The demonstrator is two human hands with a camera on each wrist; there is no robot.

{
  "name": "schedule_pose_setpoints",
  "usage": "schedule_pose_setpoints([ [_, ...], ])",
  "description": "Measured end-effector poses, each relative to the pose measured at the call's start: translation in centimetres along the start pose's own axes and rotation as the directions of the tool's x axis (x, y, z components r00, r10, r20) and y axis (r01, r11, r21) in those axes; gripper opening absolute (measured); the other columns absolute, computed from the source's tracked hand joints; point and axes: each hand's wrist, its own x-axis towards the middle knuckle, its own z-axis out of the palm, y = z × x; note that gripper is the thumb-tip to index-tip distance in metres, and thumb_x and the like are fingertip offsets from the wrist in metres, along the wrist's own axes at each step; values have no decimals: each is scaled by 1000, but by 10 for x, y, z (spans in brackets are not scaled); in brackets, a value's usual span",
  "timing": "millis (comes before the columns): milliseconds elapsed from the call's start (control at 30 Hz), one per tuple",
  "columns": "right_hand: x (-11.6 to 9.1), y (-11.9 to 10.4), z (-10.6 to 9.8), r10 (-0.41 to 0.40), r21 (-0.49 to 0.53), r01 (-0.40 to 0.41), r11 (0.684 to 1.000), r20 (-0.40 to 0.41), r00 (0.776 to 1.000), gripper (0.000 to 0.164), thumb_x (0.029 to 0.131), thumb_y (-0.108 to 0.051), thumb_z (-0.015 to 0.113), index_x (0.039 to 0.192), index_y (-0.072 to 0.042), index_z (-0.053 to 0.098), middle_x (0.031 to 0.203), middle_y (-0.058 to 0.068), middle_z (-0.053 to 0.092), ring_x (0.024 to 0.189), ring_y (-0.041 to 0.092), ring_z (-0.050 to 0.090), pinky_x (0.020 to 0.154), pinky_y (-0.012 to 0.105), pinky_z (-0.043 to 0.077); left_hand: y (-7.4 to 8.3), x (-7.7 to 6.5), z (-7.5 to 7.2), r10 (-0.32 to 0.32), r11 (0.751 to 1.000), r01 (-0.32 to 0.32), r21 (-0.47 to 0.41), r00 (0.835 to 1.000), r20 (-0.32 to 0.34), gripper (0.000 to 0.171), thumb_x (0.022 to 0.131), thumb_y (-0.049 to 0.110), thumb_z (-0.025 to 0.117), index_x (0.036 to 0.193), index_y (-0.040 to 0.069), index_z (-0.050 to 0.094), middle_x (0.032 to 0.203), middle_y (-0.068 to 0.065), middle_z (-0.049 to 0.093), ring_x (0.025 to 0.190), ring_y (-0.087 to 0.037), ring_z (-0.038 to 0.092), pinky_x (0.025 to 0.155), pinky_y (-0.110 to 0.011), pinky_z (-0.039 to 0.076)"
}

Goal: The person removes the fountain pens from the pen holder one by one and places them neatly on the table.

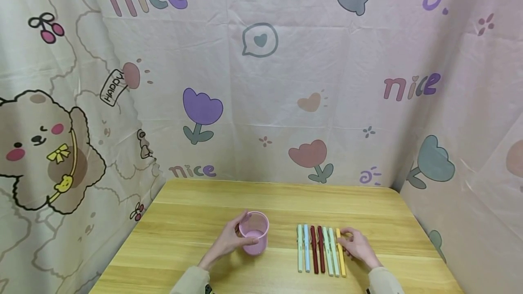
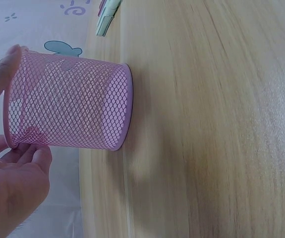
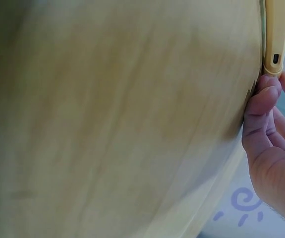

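My left hand (image 1: 229, 241) grips a pink mesh pen holder (image 1: 256, 245) near its rim, thumb on one side and fingers on the other. The left wrist view shows the holder (image 2: 68, 101) from the side, with its base close to the tabletop. My right hand (image 1: 356, 245) is at the right end of a row of pens and pinches the upper part of a yellow pen (image 1: 341, 257). In the right wrist view, thumb and fingertips (image 3: 268, 94) meet at one end of that yellow pen (image 3: 277, 34).
Left of the yellow pen lie two light green pens (image 1: 334, 257), two dark red pens (image 1: 314, 257), a light blue pen (image 1: 307, 253) and another light green pen (image 1: 300, 253). All rest on a wooden table (image 1: 196, 203). Printed curtains (image 1: 261, 85) hang behind and beside it.
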Motion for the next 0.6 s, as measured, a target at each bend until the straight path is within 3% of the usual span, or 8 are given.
schedule_pose_setpoints([
  [333, -1, 0, -2, -15, 5, 15, 1000, -6, 1000, 43, 96, -13, 63, 130, 11, 53, 66, 8, 61, 53, 15, 54, 43, 22, 48, 0, 1, 0, -3, 1000, 3, 1, 1000, 3, 105, 79, 16, 85, 154, -12, 18, 156, -33, 35, 143, -51, 38, 120, -58, 33],
  [600, -2, 0, -2, -22, -11, 22, 1000, -32, 999, 43, 98, -16, 62, 130, 11, 54, 67, 7, 62, 51, 14, 54, 43, 22, 48, -1, 1, 1, 10, 1000, -9, 8, 999, -32, 110, 76, 18, 87, 155, -11, 16, 157, -36, 31, 140, -51, 43, 118, -60, 37],
])
